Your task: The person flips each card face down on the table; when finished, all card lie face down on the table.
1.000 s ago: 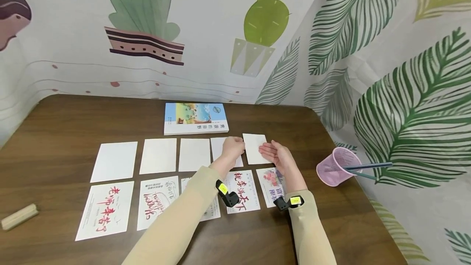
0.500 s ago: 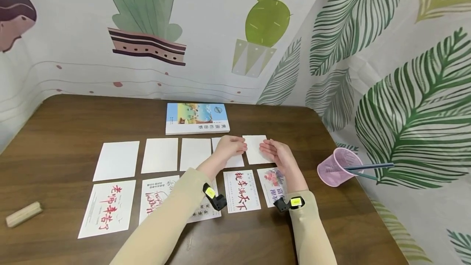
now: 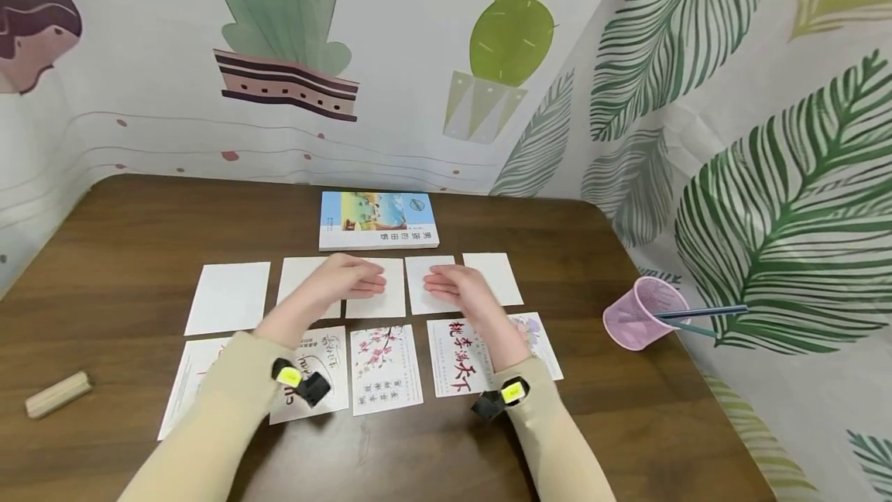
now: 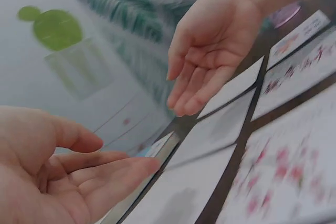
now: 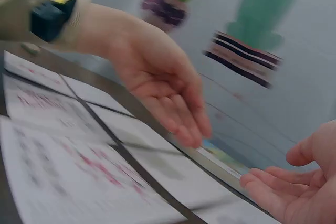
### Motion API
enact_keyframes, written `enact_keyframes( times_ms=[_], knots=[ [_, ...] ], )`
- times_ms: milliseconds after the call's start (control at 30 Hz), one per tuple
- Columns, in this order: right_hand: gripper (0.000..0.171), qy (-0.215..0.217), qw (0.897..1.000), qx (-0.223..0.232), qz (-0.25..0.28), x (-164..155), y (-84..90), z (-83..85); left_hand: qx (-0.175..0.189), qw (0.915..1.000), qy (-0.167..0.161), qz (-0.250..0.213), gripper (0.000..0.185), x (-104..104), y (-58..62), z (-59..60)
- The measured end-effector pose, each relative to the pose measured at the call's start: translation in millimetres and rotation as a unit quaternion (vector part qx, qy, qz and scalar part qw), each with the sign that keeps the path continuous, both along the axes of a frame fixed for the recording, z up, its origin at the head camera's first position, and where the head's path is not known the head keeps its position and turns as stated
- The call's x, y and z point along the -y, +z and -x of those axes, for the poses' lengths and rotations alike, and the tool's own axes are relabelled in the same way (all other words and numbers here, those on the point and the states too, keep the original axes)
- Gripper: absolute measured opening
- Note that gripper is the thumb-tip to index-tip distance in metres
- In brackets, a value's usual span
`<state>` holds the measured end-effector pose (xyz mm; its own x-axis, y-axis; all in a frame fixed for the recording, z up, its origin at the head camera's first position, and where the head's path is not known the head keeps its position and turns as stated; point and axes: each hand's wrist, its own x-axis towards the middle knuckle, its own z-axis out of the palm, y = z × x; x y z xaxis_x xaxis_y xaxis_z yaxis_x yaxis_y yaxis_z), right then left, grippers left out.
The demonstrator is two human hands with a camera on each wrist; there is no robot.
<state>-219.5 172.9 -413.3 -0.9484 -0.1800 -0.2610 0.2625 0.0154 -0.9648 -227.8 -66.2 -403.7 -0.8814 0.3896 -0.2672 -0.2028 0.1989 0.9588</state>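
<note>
Two rows of cards lie on the brown table: blank white cards in the far row and printed cards in the near row. My left hand hovers open over the middle blank card, palm facing right. My right hand hovers open over the blank card beside it, palm facing left. The palms face each other with a small gap, and neither holds anything. In the left wrist view my left hand is low and my right hand above. The right wrist view shows both hands blurred.
A closed book lies behind the blank row. A pink mesh cup lies tipped at the right edge with pens sticking out. A small wooden block sits at the near left. Printed curtains hang close behind and to the right.
Both hands have moved left, from the right end of the blank row to its middle. The rightmost blank card now lies flat and uncovered.
</note>
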Motion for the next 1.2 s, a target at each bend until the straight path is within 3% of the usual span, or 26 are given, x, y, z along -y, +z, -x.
enact_keyframes(
  times_ms=[300, 467, 667, 833, 933, 1067, 1200],
  knots=[
    [0.034, 0.104, 0.994, 0.03, 0.003, 107.0, -6.4, -26.8, 0.008, 0.9995, -0.018, 0.025, 0.051, 96.7, 1.6, -24.4],
    [0.032, 0.165, 0.985, 0.043, -0.019, 147.2, -10.6, -46.3, 0.044, 0.9984, 0.008, 0.035, 0.057, 147.3, -6.8, -40.6],
    [0.031, 0.179, 0.982, 0.061, -0.009, 168.8, -9.3, -57.5, 0.074, 0.9963, 0.037, 0.02, 0.054, 197.8, -14.0, -56.7],
    [0.033, 0.178, 0.982, 0.061, -0.004, 179.0, -6.6, -61.7, 0.104, 0.994, 0.028, 0.019, 0.051, 230.2, -14.5, -63.0],
    [0.031, 0.164, 0.984, 0.073, -0.004, 184.6, -5.7, -64.0, 0.097, 0.9939, 0.01, 0.052, 0.057, 245.1, -12.6, -70.3],
    [0.031, 0.154, 0.984, 0.084, -0.004, 188.7, -5.4, -66.4, 0.087, 0.9925, -0.013, 0.085, 0.064, 255.9, -12.7, -78.5],
    [0.032, 0.156, 0.984, 0.085, 0.0, 190.2, -6.2, -67.9, 0.099, 0.9911, -0.026, 0.084, 0.066, 259.2, -15.0, -81.2]
  ],
)
